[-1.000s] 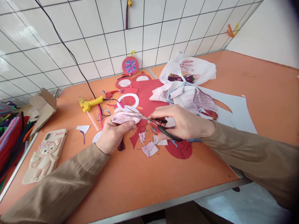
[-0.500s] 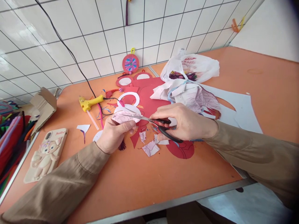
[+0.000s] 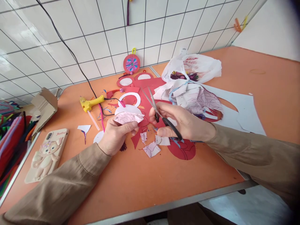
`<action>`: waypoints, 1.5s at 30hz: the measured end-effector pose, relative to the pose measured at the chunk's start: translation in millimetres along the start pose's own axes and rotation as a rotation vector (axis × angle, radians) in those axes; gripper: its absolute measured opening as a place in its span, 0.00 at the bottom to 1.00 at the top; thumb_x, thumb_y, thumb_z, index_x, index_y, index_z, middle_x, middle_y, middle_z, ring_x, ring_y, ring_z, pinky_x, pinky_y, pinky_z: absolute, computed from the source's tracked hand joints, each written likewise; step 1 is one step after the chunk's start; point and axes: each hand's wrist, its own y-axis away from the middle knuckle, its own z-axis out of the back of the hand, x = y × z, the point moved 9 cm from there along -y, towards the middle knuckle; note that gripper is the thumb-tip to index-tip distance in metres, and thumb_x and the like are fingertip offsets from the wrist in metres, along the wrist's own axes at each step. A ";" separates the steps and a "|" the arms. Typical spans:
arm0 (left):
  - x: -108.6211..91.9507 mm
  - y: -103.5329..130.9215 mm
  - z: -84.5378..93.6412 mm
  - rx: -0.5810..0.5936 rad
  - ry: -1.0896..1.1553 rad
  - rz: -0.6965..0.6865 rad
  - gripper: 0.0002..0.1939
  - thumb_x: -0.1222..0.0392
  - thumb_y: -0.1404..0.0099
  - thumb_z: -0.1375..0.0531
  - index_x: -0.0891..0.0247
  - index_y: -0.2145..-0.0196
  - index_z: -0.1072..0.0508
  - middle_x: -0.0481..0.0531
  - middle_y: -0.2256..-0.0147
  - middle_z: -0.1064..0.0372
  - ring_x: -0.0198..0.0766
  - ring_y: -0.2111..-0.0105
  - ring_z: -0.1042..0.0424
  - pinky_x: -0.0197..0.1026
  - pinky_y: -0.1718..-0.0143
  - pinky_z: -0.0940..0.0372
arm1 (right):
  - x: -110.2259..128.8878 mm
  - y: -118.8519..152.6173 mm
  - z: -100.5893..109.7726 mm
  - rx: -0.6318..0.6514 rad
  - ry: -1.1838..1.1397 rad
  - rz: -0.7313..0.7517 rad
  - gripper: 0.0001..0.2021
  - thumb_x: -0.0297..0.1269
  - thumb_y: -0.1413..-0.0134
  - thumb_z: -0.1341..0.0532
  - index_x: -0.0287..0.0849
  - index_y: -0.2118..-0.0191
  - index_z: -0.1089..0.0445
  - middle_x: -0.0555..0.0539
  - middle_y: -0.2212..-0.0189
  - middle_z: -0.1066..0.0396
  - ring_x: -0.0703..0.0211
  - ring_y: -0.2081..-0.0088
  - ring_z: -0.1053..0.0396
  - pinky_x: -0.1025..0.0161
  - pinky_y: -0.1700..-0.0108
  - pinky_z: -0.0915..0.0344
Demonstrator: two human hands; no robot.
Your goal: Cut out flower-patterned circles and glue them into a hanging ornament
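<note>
Between the thumb and fingers of my left hand (image 3: 115, 135) is a piece of pale pink patterned paper (image 3: 127, 117), folded or layered, with its edge facing up. Behind it shows a white round piece (image 3: 124, 110). My right hand (image 3: 185, 122) has its fingers in the black handles of a pair of scissors (image 3: 153, 103). The blades point up and away, slightly apart, to the right of the paper and not touching it. Below the hands lie patterned paper scraps (image 3: 152, 149) and a red paper disc (image 3: 182, 150).
A yellow glue gun (image 3: 92, 103) with its cord lies at the left, near a phone in a cartoon case (image 3: 48, 154). A white plastic bag (image 3: 203, 67) and crumpled paper (image 3: 187, 93) sit at the back right. Behind, a round red ornament (image 3: 131, 64) leans on the tiles.
The scissors have come away from the paper, to the right, and their blades have swung from pointing left to pointing up. My left hand stays nearly still with the paper.
</note>
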 end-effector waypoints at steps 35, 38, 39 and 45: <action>22.0 28.6 -21.1 -0.080 0.110 0.419 0.18 0.52 0.50 0.24 0.65 0.68 0.21 0.53 0.70 0.19 0.35 0.70 0.20 0.30 0.68 0.27 | -8.9 0.4 -3.4 -0.294 -0.126 -0.043 0.13 0.26 0.59 0.36 0.45 0.66 0.38 0.54 0.74 0.34 0.64 0.72 0.37 0.64 0.69 0.39; 21.1 27.4 -25.7 -0.038 0.108 0.382 0.14 0.58 0.49 0.24 0.64 0.67 0.19 0.51 0.69 0.19 0.34 0.67 0.20 0.28 0.67 0.28 | -8.0 1.3 -6.0 -0.276 -0.143 -0.050 0.13 0.26 0.59 0.37 0.44 0.64 0.36 0.55 0.75 0.34 0.64 0.72 0.36 0.65 0.70 0.38; 20.8 27.0 -26.6 -0.022 0.089 0.373 0.12 0.60 0.48 0.24 0.65 0.67 0.19 0.51 0.70 0.20 0.33 0.69 0.21 0.28 0.68 0.29 | -8.5 1.4 -8.0 -0.258 -0.155 -0.063 0.14 0.26 0.59 0.37 0.44 0.64 0.36 0.55 0.75 0.34 0.64 0.72 0.36 0.65 0.70 0.37; 18.6 26.3 -20.2 -0.054 -0.019 0.331 0.06 0.62 0.47 0.27 0.66 0.72 0.18 0.52 0.76 0.22 0.33 0.76 0.25 0.30 0.75 0.33 | -5.1 1.0 -14.2 -0.198 -0.160 -0.049 0.14 0.26 0.57 0.36 0.44 0.63 0.35 0.54 0.74 0.34 0.63 0.71 0.35 0.64 0.69 0.37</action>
